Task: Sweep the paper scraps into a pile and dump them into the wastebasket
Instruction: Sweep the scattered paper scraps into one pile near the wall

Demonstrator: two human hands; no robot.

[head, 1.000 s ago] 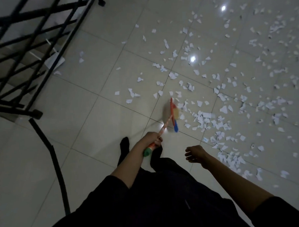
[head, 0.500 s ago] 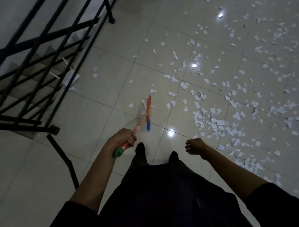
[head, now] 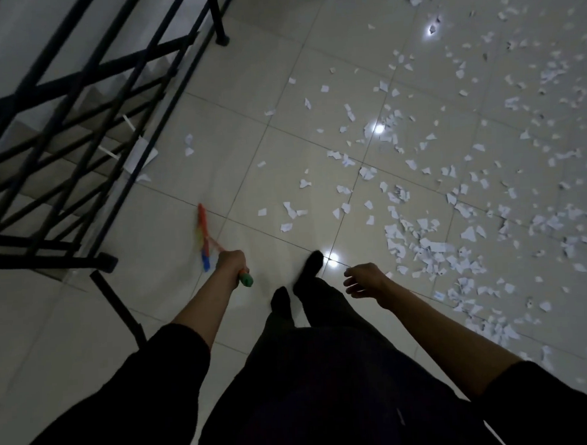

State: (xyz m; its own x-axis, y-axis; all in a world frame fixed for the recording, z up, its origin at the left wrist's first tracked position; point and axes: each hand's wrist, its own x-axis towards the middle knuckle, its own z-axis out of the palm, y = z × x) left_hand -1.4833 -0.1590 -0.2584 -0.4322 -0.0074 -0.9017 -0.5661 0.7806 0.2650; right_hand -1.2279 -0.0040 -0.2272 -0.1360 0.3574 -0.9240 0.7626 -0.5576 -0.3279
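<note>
My left hand (head: pixel 231 262) grips the handle of a small broom (head: pixel 203 238) with a red, yellow and blue head and a green handle end. The broom head is blurred and sits over bare tile, left of the scraps. White paper scraps (head: pixel 420 240) lie scattered over the tiled floor, thickest in a band at the right. My right hand (head: pixel 363 281) hangs over the floor with loosely curled fingers and holds nothing. No wastebasket is in view.
A black metal stair railing (head: pixel 89 130) with a foot post (head: pixel 100 261) stands at the left, stairs going down behind it. A paper sheet (head: pixel 143 158) lies under the railing. My feet in black socks (head: pixel 307 268) stand on the tiles.
The broom has swung left, away from the scraps toward the railing. My left hand moved left with it. My view shifted left as I stepped.
</note>
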